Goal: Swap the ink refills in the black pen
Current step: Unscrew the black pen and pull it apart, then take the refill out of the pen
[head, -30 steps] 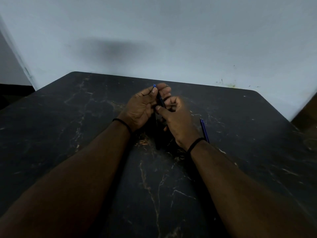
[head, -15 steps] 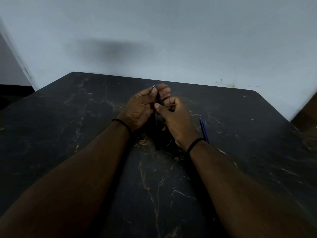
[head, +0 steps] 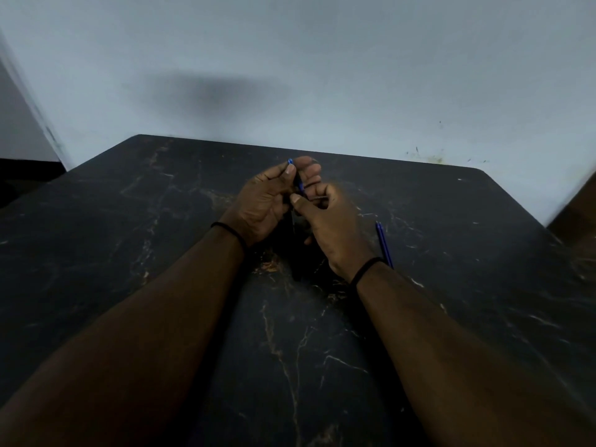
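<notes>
Black marble-look worktop (head: pixel 322 366) against a pale grey wall (head: pixel 290 59). Both hands meet mid-worktop: left hand (head: pixel 261 204) curled round the slim black pen with blue tip (head: pixel 299 185), right hand (head: pixel 329 221) pinching its lower part. Spare thin blue ink refill (head: pixel 383 243) lies just beside the right wrist.

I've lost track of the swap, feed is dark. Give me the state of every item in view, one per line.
left hand: fingers curled round the blue refill, holding it up.
right hand: thumb and fingers pinching at the refill's lower part.
blue refill: held between both hands, blue end up; whether it sits in a barrel is too dark to tell.
spare blue refill: flat on the table, beside the right wrist, untouched.
table: dark, marbled.
</notes>
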